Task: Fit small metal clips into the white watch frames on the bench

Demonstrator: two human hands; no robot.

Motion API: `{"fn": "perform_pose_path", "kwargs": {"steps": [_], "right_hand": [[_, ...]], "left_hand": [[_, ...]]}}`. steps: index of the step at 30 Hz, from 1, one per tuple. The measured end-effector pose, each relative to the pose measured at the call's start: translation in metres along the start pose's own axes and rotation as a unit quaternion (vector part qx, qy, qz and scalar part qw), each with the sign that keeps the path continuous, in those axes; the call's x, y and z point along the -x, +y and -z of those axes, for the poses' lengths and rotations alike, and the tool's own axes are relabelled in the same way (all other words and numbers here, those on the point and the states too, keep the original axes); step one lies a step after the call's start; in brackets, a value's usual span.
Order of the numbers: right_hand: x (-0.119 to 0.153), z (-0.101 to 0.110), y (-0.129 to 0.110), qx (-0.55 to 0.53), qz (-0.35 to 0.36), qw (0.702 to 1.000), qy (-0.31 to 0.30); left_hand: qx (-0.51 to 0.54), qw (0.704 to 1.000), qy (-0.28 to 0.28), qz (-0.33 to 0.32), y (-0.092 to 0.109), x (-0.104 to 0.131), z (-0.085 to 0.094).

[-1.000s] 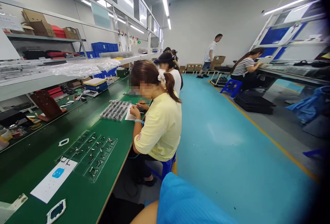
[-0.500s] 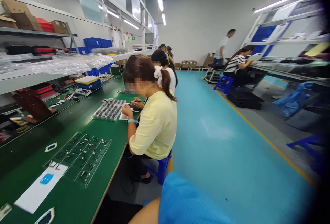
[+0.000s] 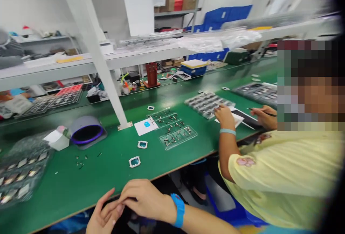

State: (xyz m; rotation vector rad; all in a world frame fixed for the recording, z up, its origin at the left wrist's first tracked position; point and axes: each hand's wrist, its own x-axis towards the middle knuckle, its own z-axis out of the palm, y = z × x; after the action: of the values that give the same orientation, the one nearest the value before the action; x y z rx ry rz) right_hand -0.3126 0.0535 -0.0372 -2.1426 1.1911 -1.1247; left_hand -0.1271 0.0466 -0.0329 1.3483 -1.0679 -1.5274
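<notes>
My left hand [image 3: 104, 214] is at the table's front edge, palm partly turned up, with thumb and fingers apart. Against its fingertips rests my right hand [image 3: 144, 198], the fingers bent and close together; what lies between them, if anything, is hidden. A blue band circles my right wrist. Beyond the hands, two small white frames with blue-green centres, a nearer frame [image 3: 134, 161] and a farther frame [image 3: 142, 144], lie on the green table [image 3: 107, 176]. Past them are a white card [image 3: 140, 128] with a blue patch and a clear compartment tray [image 3: 162, 141] of small metal parts.
A co-worker in a yellow top [image 3: 285, 162] sits to the right, hands over a filled tray [image 3: 198, 102]. At left are a grey-purple rounded device [image 3: 88, 131] and a plastic-covered tray [image 3: 27, 165]. A white post [image 3: 94, 51] rises from the table under a shelf.
The view has swung left and down, from the aisle to the table. Both my hands are now in sight, touching; before, only part of an arm and blue cloth showed.
</notes>
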Motion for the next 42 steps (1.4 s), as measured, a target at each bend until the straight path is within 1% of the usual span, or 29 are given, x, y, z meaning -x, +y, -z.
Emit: {"fn": "perform_pose_path", "kwargs": {"steps": [3, 5, 7, 9, 11, 14, 16, 18, 20, 22, 25, 28, 30, 31, 32, 34, 38, 42], "right_hand": [[-0.001, 0.014, -0.007, -0.077, -0.063, 0.994, -0.031], [-0.002, 0.022, -0.011, -0.114, -0.078, 0.989, -0.054], [-0.002, 0.026, -0.015, -0.143, -0.085, 0.984, -0.059], [0.0, 0.025, -0.017, -0.186, -0.107, 0.976, -0.044], [0.002, 0.02, -0.017, -0.255, -0.155, 0.954, -0.014], [0.006, 0.01, -0.014, -0.369, -0.241, 0.897, 0.044], [0.008, 0.004, -0.011, -0.406, -0.279, 0.867, 0.08], [0.01, -0.001, -0.007, -0.415, -0.299, 0.853, 0.102], [0.01, -0.004, -0.006, -0.418, -0.304, 0.85, 0.101], [0.009, -0.005, -0.007, -0.402, -0.297, 0.862, 0.089], [0.008, -0.005, -0.015, -0.315, -0.256, 0.911, 0.071], [0.008, -0.005, -0.021, -0.204, -0.172, 0.961, 0.069], [0.009, -0.006, -0.022, -0.127, -0.101, 0.984, 0.077], [0.01, -0.006, -0.021, -0.089, -0.067, 0.99, 0.082], [0.011, -0.007, -0.021, -0.056, -0.038, 0.994, 0.085], [0.012, -0.009, -0.019, -0.007, -0.004, 0.996, 0.091], [0.014, -0.01, -0.016, 0.06, 0.019, 0.994, 0.084], [0.015, -0.009, -0.015, 0.137, 0.058, 0.987, 0.063]], "left_hand": [[-0.023, 0.999, 0.008, -0.039, -0.008, 0.009, -0.004], [-0.036, 0.998, 0.002, -0.055, -0.011, 0.013, -0.006], [-0.038, 0.997, -0.012, -0.064, -0.013, 0.013, -0.006], [-0.026, 0.997, -0.031, -0.062, -0.013, 0.01, -0.003], [-0.007, 0.998, -0.046, -0.044, -0.011, 0.004, 0.001], [0.021, 0.999, -0.048, -0.01, -0.005, 0.0, 0.005], [0.034, 0.999, -0.037, -0.005, 0.001, 0.001, 0.006], [0.035, 0.999, -0.036, -0.013, 0.004, 0.003, 0.005], [0.023, 0.999, -0.034, -0.02, 0.005, 0.003, 0.005], [0.016, 0.999, -0.027, -0.034, 0.004, 0.005, 0.005], [0.004, 0.998, -0.017, -0.059, 0.002, 0.009, 0.006], [-0.014, 0.997, -0.015, -0.076, 0.003, 0.013, 0.006], [-0.021, 0.997, -0.009, -0.076, 0.004, 0.014, 0.007], [-0.022, 0.997, -0.005, -0.072, 0.004, 0.015, 0.007], [-0.021, 0.998, -0.002, -0.067, 0.005, 0.015, 0.007], [-0.015, 0.999, -0.003, -0.052, 0.007, 0.014, 0.006], [-0.002, 1.0, -0.015, -0.026, 0.009, 0.014, 0.006], [0.002, 1.0, -0.026, -0.017, 0.008, 0.014, 0.005]]}}
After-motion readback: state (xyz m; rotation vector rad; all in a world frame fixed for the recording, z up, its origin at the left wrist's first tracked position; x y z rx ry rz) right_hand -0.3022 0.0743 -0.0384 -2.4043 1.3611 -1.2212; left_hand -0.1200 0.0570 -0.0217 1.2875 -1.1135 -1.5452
